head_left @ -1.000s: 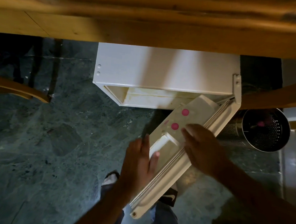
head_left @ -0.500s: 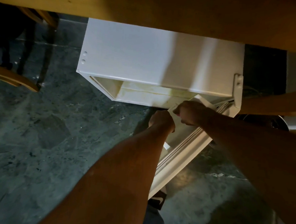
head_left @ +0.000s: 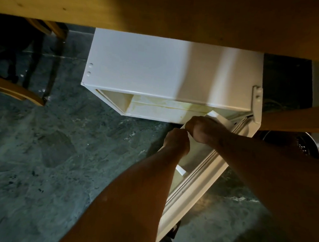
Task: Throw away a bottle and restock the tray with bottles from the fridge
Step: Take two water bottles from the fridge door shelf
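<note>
A small white fridge point(head_left: 158, 69) stands on the floor under a wooden table, its door point(head_left: 193, 195) swung open toward me. Both my arms reach down into the door's shelf point(head_left: 218, 117). My left hand point(head_left: 176, 139) and my right hand point(head_left: 203, 130) are side by side, touching, with fingers curled shut at the spot where two pink-capped bottles stood. The hands cover the bottles, so no cap shows. The fridge's inside looks pale and lit, and I see nothing on the visible part.
The wooden table edge point(head_left: 162, 11) overhangs the fridge's back. A perforated metal bin point(head_left: 308, 145) stands right of the door, partly behind my right arm. A curved wooden chair part point(head_left: 15, 92) is at the left. The floor is dark green stone.
My head has dropped closer. Both hands moved up the door shelf and closed over the pink-capped bottles, which were visible a second ago and are now covered.
</note>
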Available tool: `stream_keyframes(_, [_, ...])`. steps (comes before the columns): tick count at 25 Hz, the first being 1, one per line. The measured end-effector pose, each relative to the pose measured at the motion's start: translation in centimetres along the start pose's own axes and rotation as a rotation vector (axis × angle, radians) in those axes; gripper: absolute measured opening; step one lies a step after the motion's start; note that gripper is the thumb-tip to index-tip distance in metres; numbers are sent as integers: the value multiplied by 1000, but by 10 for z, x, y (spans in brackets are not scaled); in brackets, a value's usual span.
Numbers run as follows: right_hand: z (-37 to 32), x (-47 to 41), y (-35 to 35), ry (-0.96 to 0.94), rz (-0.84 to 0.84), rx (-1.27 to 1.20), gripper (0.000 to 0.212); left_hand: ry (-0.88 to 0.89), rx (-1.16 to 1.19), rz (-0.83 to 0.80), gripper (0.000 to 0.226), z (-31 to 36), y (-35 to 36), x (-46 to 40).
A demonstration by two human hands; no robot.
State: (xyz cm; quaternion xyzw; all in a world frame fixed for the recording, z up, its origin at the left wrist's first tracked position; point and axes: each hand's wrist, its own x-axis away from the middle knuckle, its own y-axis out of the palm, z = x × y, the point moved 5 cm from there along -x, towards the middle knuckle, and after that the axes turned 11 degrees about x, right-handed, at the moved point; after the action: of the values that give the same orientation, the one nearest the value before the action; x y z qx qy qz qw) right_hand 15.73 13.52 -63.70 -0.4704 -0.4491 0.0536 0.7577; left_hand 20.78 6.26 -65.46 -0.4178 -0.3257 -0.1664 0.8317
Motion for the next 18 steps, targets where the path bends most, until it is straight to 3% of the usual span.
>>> stream_keyframes(3, [3,15,-9,29,92,-76,19,36,-25,29,35,-1,-18,8])
stream_keyframes(9, [4,61,-55,144,115,-132,17,140,35,116,21,6,-91,72])
stream_keyframes(18, [-17,179,-161,173,283,-47,27,505,4,450,23,-1,-183,216])
